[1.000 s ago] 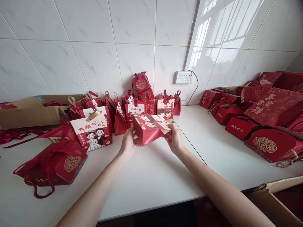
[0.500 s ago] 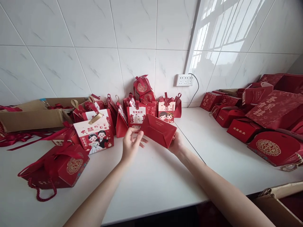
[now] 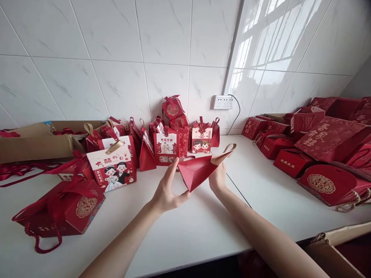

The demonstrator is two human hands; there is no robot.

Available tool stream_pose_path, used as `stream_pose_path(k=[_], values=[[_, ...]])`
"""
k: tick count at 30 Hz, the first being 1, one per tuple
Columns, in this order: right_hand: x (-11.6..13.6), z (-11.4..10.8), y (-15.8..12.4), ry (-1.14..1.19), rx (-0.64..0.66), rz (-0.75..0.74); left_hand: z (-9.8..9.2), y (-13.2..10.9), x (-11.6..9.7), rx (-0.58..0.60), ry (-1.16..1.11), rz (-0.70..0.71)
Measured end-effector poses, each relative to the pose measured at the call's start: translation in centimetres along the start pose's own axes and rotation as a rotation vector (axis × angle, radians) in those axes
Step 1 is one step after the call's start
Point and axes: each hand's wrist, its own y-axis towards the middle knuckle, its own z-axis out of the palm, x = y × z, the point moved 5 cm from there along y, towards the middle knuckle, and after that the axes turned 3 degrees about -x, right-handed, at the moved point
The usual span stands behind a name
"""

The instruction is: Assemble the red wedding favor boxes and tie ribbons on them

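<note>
A red paper gift box (image 3: 197, 170) with a beige ribbon loop at its upper right is held tilted above the white table (image 3: 179, 235), one folded-in triangular side facing me. My left hand (image 3: 168, 189) grips its left side, thumb at the lower corner and fingers at the upper left edge. At the right end, my right hand (image 3: 218, 178) holds the box; its fingers are mostly hidden behind it. Beyond the hands stands a red and white gift box (image 3: 166, 144) with printed figures. Left of them is a white-topped box (image 3: 111, 170) showing a cartoon couple.
A red box with rope handles (image 3: 63, 208) lies at the front left. Open cardboard (image 3: 37, 148) with red ribbons sits behind it. Many red boxes (image 3: 319, 185) are heaped on the right. A socket strip (image 3: 223, 102) hangs on the tiled wall; an open carton (image 3: 333, 247) stands lower right.
The held box has turned from showing its flat base to showing its folded side and ribbon loop. My left hand has moved lower and now grips it.
</note>
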Motion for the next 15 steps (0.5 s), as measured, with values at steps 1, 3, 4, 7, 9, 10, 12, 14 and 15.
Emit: stream_pose_path(k=[1, 3, 4, 7, 9, 10, 12, 14, 15], values=[[0.2, 0.0, -0.1, -0.003, -0.002, -0.006, -0.1, 0.0, -0.1, 0.003, 0.002, 0.026], [0.5, 0.1, -0.1, 0.007, -0.011, -0.009, -0.3, 0.0, 0.0, -0.002, -0.007, 0.048], [0.6, 0.1, -0.1, 0.015, -0.014, -0.012, -0.3, 0.0, 0.0, -0.004, -0.023, 0.039], [0.7, 0.2, 0.2, 0.079, 0.014, 0.0, -0.5, 0.6, 1.0, -0.061, -0.206, -0.18], [0.8, 0.4, 0.3, 0.124, 0.076, 0.034, -0.5, 0.7, 2.5, -0.161, -0.436, -0.517], [0.8, 0.6, 0.3, 0.134, 0.115, 0.056, -0.3, 0.5, 3.3, -0.2, -0.555, -0.714], [0.9, 1.1, 0.0, 0.119, 0.198, 0.095, 0.3, -0.1, 4.4, -0.219, -0.744, -1.073], [0.9, 1.5, -0.4, 0.104, 0.242, 0.14, 0.9, -0.5, 4.8, -0.188, -0.845, -1.284], [0.8, 1.6, -0.4, 0.107, 0.234, 0.167, 0.9, -0.6, 5.0, -0.193, -0.868, -1.32]])
